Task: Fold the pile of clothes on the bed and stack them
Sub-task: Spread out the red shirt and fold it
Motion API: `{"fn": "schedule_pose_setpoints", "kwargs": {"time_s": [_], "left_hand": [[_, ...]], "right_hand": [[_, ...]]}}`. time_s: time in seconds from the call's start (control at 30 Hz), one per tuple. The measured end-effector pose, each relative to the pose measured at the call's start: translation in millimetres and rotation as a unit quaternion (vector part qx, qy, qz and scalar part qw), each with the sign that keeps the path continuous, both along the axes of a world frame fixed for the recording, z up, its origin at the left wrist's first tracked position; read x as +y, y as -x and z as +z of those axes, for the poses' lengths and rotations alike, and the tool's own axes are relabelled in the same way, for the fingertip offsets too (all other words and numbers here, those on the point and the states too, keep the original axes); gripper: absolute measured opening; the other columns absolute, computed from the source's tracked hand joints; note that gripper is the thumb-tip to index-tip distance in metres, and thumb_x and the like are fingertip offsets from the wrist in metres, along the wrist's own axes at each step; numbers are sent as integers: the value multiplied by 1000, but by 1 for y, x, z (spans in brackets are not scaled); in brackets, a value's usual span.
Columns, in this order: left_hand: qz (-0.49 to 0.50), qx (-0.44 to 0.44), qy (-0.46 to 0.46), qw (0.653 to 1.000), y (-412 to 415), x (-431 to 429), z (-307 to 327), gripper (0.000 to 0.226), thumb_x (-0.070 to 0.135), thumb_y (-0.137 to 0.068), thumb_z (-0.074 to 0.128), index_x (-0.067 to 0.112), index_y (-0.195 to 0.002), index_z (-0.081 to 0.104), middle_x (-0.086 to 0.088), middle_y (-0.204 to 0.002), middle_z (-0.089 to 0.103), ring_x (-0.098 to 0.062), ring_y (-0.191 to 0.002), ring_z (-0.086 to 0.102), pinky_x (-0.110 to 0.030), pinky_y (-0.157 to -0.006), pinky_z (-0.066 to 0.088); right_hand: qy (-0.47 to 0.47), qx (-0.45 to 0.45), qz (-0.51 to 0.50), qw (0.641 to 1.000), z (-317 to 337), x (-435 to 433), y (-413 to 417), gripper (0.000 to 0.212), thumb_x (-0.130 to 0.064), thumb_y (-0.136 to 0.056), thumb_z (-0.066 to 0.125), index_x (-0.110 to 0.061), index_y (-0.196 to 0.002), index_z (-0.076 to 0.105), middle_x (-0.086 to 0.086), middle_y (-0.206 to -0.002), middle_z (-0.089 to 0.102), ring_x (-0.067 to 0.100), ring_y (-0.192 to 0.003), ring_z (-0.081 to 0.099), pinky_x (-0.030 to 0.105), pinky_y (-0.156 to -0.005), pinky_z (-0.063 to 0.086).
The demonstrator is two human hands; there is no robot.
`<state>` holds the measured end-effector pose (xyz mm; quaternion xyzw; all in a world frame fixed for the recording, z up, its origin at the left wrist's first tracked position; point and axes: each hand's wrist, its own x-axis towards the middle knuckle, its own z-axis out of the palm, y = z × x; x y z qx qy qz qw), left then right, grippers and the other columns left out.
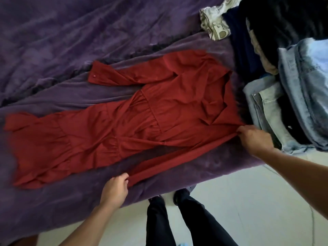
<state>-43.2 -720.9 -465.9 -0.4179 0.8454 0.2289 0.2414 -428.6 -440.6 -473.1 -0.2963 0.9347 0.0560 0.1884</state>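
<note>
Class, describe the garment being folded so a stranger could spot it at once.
On the bed's purple blanket, a long-sleeved red dress lies spread, the left hand and right hand gripping its near sleeve. Nothing else is red; the neighbouring pile is mostly denim and dark cloth.

The red dress [142,112] is thin, matt cloth, smooth but creased, and gathered into fine pleats at the waist. It lies on a purple blanket [71,32] of thick, plush pile with a slight sheen where the nap is brushed. At three o'clock from the dress is pale blue denim [301,86], coarse and faded, with dark matt garments [284,18] and a light printed fabric [213,23] at one o'clock, while the floor [248,192] at five o'clock is pale, smooth and faintly glossy.
</note>
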Motion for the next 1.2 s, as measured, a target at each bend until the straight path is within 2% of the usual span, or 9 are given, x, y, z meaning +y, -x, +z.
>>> {"fn": "schedule_pose_setpoints", "kwargs": {"time_s": [0.1, 0.2, 0.43, 0.7, 0.9, 0.97, 1.07, 1.13, 1.2], "left_hand": [[76, 49, 25, 996, 19, -38, 24, 23, 7, -88, 59, 7, -110, 67, -21, -105, 69, -39, -102, 63, -41, -84, 48], [107, 75, 71, 989, 50, -96, 36, 23, 7, -87, 62, 5, -109, 67, -22, -110, 67, -40, -103, 62, -42, -88, 47], [42, -76, 114, 990, 110, -169, 28, 53, 34, -89, 60, 23, -138, 42, -11, -134, 45, -33, -124, 42, -46, -98, 38], [-37, 83, 150, 984, 180, -215, 9, 34, 20, -88, 60, 10, -121, 58, -16, -118, 53, -38, -112, 48, -48, -89, 43], [-87, 189, 223, 952, 270, -276, -33, 33, 9, -90, 49, 10, -121, 62, -15, -136, 50, -37, -128, 41, -50, -101, 38], [-111, 142, 215, 960, 290, -297, -50, 43, 10, -88, 54, 14, -130, 55, -14, -142, 46, -35, -136, 34, -49, -106, 31], [-144, -41, 180, 972, 291, -314, -65, 63, 22, -78, 67, 25, -137, 46, -15, -134, 54, -35, -127, 44, -47, -105, 30], [-122, -119, 179, 969, 272, -309, -64, 60, 26, -73, 72, 29, -129, 51, -16, -123, 61, -35, -117, 53, -46, -102, 30], [-91, -116, 196, 969, 249, -299, -58, 40, 23, -72, 73, 24, -111, 62, -19, -108, 66, -34, -108, 59, -44, -99, 32]], "right_hand": [[55, -28, -39, 997, 28, -27, 32, 21, -23, -91, 52, -21, -109, 63, 21, -97, 69, 39, -86, 66, 41, -69, 50], [79, -23, -28, 996, 46, -71, 61, 20, -25, -92, 52, -21, -107, 63, 24, -96, 68, 42, -88, 64, 42, -71, 49], [48, -8, -32, 998, 51, -152, 84, 41, -30, -88, 61, -22, -128, 52, 13, -121, 59, 34, -114, 53, 41, -86, 45], [82, 8, -12, 997, 35, -218, 101, 33, -31, -90, 56, -19, -120, 59, 13, -116, 60, 35, -112, 53, 42, -87, 45], [123, 44, 32, 991, -5, -291, 152, 46, -34, -90, 58, -13, -131, 49, 16, -134, 50, 36, -125, 43, 50, -99, 38], [97, 24, 38, 994, -21, -303, 172, 52, -36, -87, 63, -17, -133, 48, 15, -135, 51, 35, -126, 46, 48, -101, 37], [64, 12, 61, 996, -36, -296, 191, 40, -31, -85, 66, -19, -123, 59, 18, -124, 61, 39, -115, 54, 46, -95, 44], [88, 23, 56, 994, -38, -283, 195, 30, -27, -86, 65, -17, -114, 64, 20, -116, 64, 42, -108, 57, 46, -89, 46], [126, 30, 37, 991, -36, -268, 197, 23, -24, -86, 64, -14, -107, 66, 22, -107, 66, 44, -100, 59, 47, -84, 47]]}}
